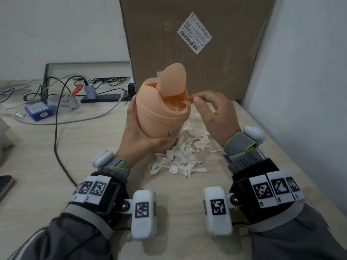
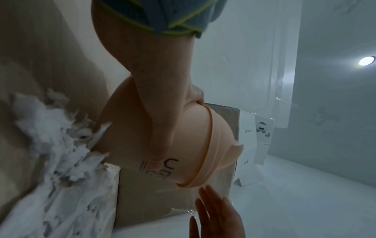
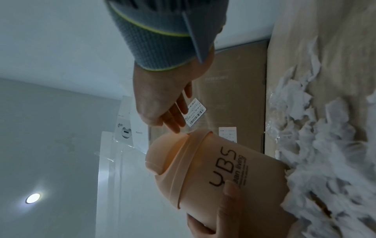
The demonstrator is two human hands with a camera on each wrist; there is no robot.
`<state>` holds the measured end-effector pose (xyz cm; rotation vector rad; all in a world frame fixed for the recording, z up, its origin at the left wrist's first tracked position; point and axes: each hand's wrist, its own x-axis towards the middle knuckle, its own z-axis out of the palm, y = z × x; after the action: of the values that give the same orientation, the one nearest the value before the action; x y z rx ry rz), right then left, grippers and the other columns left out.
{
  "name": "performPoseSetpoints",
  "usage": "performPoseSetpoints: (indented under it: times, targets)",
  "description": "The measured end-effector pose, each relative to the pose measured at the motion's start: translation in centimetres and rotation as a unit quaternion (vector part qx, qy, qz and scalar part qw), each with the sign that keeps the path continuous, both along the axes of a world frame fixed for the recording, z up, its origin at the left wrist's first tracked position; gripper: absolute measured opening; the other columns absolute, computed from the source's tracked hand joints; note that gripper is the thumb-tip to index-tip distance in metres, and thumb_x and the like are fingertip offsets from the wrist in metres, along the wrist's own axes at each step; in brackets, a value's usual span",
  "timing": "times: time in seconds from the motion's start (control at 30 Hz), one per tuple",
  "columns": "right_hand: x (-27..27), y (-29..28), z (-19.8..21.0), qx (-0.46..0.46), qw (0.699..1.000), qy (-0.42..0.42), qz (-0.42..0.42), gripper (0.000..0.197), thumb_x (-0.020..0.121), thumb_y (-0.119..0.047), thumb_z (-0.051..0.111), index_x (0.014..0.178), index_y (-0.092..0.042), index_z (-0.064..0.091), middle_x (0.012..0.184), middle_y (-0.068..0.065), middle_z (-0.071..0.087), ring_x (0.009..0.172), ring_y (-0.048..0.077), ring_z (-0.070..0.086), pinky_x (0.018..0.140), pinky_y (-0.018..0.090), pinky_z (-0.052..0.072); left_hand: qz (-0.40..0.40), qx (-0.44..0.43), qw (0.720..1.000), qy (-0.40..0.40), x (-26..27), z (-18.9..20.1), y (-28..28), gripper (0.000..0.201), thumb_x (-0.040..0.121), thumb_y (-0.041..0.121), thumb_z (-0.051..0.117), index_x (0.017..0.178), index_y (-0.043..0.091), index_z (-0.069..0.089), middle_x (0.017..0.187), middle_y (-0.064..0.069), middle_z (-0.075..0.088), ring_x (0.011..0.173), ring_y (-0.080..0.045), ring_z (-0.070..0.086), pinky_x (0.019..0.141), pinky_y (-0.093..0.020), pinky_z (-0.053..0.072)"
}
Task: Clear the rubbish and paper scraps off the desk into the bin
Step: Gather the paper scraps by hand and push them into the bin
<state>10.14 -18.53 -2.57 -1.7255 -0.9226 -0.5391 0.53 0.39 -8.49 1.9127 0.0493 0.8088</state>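
Head view: you are gripping the bin (image 1: 161, 109) with your left hand (image 1: 139, 134), fingers and thumb curled round its lower body, and holding it tilted, lifted over the middle of the desk (image 1: 56, 147). Your right hand (image 1: 212, 113) is hovering just beside the bin's mouth, fingers loosely spread, apparently holding nothing. The swing lid (image 1: 173, 79) is standing tipped open; white scraps are showing inside, close to the rim. Risk: the bin is looking nearly full, so further tilting could be spilling scraps back out. The paper scraps (image 1: 178, 158) are lying in a loose torn heap just below the bin, toward the desk's right edge.

Left wrist view: your left hand (image 2: 168, 116) is wrapping the peach, smooth plastic body (image 2: 195, 136); a slip is possible there. The heap (image 2: 57, 153) is sitting right at the bin's base.

Right wrist view: your right hand (image 3: 160, 103) is hanging relaxed, fingers straight, over the lid (image 3: 164, 145). Black lettering is showing on the bin (image 3: 234, 177). The scraps (image 3: 325, 153) are light and thin; a quick hand sweep could be scattering them.
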Motion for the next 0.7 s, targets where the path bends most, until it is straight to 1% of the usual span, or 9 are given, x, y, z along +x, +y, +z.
performPoseSetpoints:
  times: [0.1, 0.2, 0.27, 0.33, 0.43, 0.5, 0.57, 0.63, 0.7]
  targets:
    - [-0.5, 0.4, -0.4, -0.109, 0.993, 0.002, 0.033, 0.042, 0.091, -0.048, 0.037, 0.103, -0.026, 0.07, 0.103, -0.023, 0.059, 0.111, 0.004, 0.045, 0.107, 0.037, 0.028, -0.008, -0.001, 1.0, 0.001, -0.1, 0.0, -0.1, 0.136, 0.049, 0.043, 0.088, 0.155, 0.032, 0.003, 0.149, 0.008, 0.033, 0.13, 0.01, 0.042, 0.095, -0.008, 0.046]
    - [-0.9, 0.4, -0.8, -0.184, 0.981, 0.039, 0.047, 0.04, 0.095, -0.044, 0.034, 0.114, -0.029, 0.066, 0.109, -0.028, 0.042, 0.113, -0.005, 0.023, 0.108, 0.029, 0.009, -0.01, -0.002, 1.0, 0.004, -0.2, 0.1, -0.1, 0.136, 0.049, 0.041, 0.089, 0.155, 0.035, 0.004, 0.148, 0.01, 0.033, 0.129, 0.008, 0.044, 0.094, -0.013, 0.049]
    - [-0.8, 0.1, -0.8, -0.116, 0.99, 0.052, 0.058, 0.043, 0.093, -0.043, 0.034, 0.11, -0.025, 0.069, 0.116, -0.017, 0.054, 0.117, -0.002, 0.036, 0.109, 0.025, 0.02, 0.001, 0.002, 1.0, 0.004, -0.2, 0.1, -0.1, 0.137, 0.049, 0.043, 0.088, 0.156, 0.033, 0.003, 0.15, 0.008, 0.032, 0.132, 0.004, 0.043, 0.101, -0.02, 0.048]
    - [-0.2, -0.2, -0.7, -0.016, 0.996, 0.067, 0.058, 0.037, 0.094, -0.036, 0.038, 0.101, -0.02, 0.071, 0.105, -0.012, 0.066, 0.105, -0.003, 0.053, 0.095, 0.017, 0.037, 0.018, -0.004, 1.0, 0.003, -0.3, 0.1, -0.1, 0.138, 0.048, 0.044, 0.088, 0.156, 0.032, 0.003, 0.152, 0.007, 0.031, 0.135, -0.002, 0.041, 0.107, -0.029, 0.045]
    - [1.2, -1.4, -0.6, 0.046, 0.99, 0.135, -0.02, 0.025, 0.093, -0.025, 0.047, 0.085, -0.018, 0.069, 0.081, -0.005, 0.069, 0.078, 0.009, 0.064, 0.074, 0.025, 0.05, 0.058, -0.019, 0.998, -0.007, -0.3, 0.0, 0.2, 0.138, 0.048, 0.045, 0.089, 0.156, 0.032, 0.004, 0.152, 0.009, 0.029, 0.138, -0.008, 0.039, 0.114, -0.041, 0.042]
    - [2.7, -2.4, -1.2, -0.048, 0.971, 0.213, -0.1, 0.024, 0.089, -0.026, 0.049, 0.082, -0.012, 0.066, 0.077, 0.004, 0.07, 0.069, 0.021, 0.066, 0.069, 0.034, 0.051, 0.091, -0.032, 0.995, -0.013, -0.2, -0.1, 0.6, 0.137, 0.048, 0.046, 0.09, 0.155, 0.035, 0.005, 0.153, 0.006, 0.03, 0.139, -0.012, 0.039, 0.114, -0.047, 0.041]
    - [3.7, -3.3, -2.0, -0.196, 0.924, 0.29, -0.152, 0.024, 0.088, -0.027, 0.049, 0.084, -0.008, 0.063, 0.079, 0.013, 0.071, 0.067, 0.028, 0.069, 0.072, 0.039, 0.054, 0.124, -0.043, 0.991, -0.01, 0.0, -0.3, 1.1, 0.138, 0.047, 0.05, 0.09, 0.154, 0.038, 0.005, 0.153, 0.005, 0.031, 0.139, -0.014, 0.039, 0.114, -0.049, 0.04]
    - [3.9, -3.8, -2.6, -0.315, 0.868, 0.348, -0.165, 0.025, 0.091, -0.026, 0.047, 0.082, -0.005, 0.059, 0.077, 0.016, 0.071, 0.064, 0.031, 0.068, 0.069, 0.038, 0.054, 0.152, -0.051, 0.987, 0.0, 0.1, -0.5, 1.5, 0.139, 0.045, 0.055, 0.089, 0.154, 0.039, 0.004, 0.154, 0.005, 0.031, 0.14, -0.016, 0.038, 0.115, -0.05, 0.038]
    - [3.7, -3.8, -3.0, -0.357, 0.838, 0.388, -0.143, 0.027, 0.093, -0.023, 0.045, 0.083, -0.001, 0.056, 0.073, 0.019, 0.069, 0.061, 0.031, 0.062, 0.068, 0.037, 0.054, 0.169, -0.058, 0.984, 0.006, 0.2, -0.6, 1.7, 0.141, 0.043, 0.057, 0.088, 0.154, 0.039, 0.003, 0.155, 0.004, 0.031, 0.141, -0.017, 0.037, 0.116, -0.05, 0.037]
